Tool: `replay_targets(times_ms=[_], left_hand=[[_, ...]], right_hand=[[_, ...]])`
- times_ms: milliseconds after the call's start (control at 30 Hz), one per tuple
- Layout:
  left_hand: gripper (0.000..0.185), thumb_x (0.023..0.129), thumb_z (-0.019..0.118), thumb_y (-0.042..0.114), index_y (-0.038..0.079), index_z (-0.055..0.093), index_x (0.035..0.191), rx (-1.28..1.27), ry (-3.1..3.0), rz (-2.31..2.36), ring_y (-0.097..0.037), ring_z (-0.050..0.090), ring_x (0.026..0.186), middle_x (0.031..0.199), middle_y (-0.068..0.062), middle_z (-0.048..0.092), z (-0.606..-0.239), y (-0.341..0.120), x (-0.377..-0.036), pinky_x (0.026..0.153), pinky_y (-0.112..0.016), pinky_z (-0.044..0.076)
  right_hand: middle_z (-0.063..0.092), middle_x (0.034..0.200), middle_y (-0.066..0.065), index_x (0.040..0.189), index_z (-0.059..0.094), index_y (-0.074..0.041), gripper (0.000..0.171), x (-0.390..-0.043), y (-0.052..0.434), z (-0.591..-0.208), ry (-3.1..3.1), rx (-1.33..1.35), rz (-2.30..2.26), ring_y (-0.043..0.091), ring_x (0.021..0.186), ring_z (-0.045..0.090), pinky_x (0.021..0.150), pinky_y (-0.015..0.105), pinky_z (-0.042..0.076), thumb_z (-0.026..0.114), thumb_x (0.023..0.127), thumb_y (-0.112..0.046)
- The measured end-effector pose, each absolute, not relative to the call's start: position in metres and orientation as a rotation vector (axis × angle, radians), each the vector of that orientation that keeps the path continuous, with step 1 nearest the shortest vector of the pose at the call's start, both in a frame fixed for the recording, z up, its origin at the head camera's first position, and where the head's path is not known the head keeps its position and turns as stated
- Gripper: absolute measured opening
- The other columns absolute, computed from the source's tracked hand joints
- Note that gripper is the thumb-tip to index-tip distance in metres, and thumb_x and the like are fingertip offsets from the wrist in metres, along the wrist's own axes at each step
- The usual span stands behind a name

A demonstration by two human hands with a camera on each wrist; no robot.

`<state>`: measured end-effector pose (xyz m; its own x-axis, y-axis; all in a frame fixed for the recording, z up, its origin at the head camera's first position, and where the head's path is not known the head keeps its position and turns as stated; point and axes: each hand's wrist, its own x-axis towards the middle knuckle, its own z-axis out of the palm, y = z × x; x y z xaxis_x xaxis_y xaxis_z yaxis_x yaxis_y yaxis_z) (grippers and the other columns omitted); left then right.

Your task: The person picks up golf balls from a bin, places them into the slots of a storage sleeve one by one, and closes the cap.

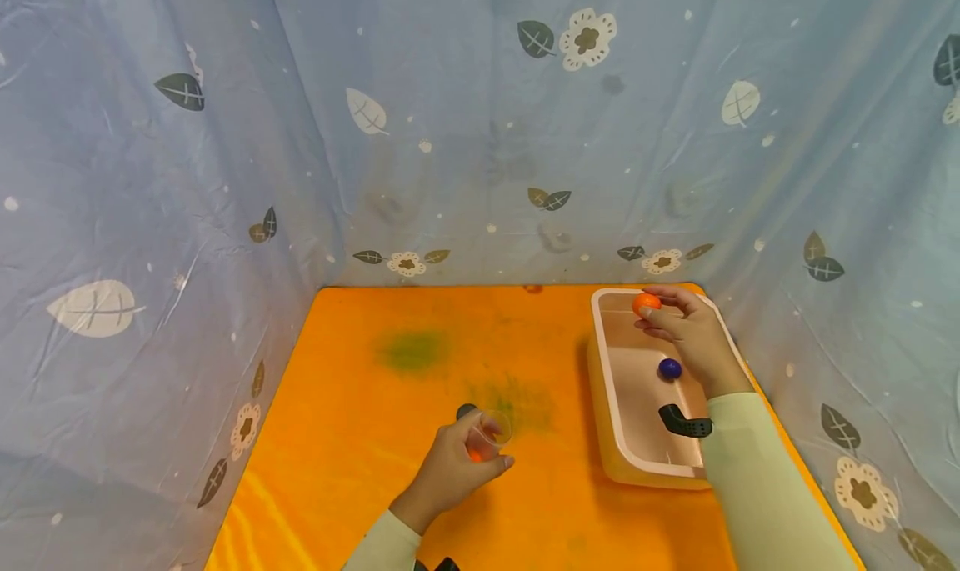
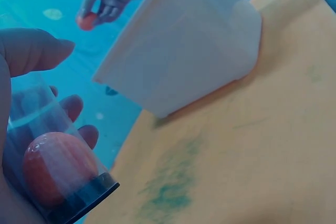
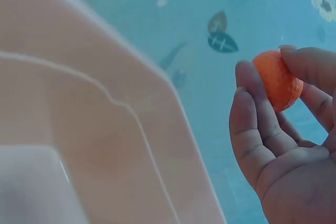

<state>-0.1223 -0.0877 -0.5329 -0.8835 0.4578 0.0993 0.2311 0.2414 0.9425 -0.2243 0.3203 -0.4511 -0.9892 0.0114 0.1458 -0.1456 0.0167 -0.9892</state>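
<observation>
Head: your left hand's [image 1: 450, 464] fingers clasp a clear plastic cylinder [image 1: 492, 436], six o'clock; your right hand's [image 1: 693, 338] pinch an orange round ball [image 1: 646, 303] near a peach plastic tub [image 1: 611, 388], three o'clock | Left wrist: cylinder at eight; hold steady | Right wrist: pinch lightly

The cup [image 1: 492, 434] looks glossy plastic, the tub [image 2: 194, 51] matt.

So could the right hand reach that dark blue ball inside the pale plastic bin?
Probably, once emptied: the right hand pinches a small orange ball, but the open-topped bin leaves the blue ball uncovered.
</observation>
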Motion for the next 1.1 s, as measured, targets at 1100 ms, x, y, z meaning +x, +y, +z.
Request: replay_targets(times_ms=[1100], left_hand=[[0.043, 0.096, 0.088, 0.019, 0.024, 0.070, 0.134, 0.697, 2.290, 1.768, -0.017, 0.074, 0.090, 0.110, 0.001, 0.077, -0.541, -0.086, -0.128, 0.084, -0.035, 0.061]], right_hand=[[0.064, 0.125, 0.023, 0.135, 0.068, 0.000, 0.031, -0.142, 0.147, -0.477, -2.246, 1.003, 2.254, 0.027, 0.079, 0.067, 0.075, 0.034, 0.061, 0.071, 0.104, 0.003]])
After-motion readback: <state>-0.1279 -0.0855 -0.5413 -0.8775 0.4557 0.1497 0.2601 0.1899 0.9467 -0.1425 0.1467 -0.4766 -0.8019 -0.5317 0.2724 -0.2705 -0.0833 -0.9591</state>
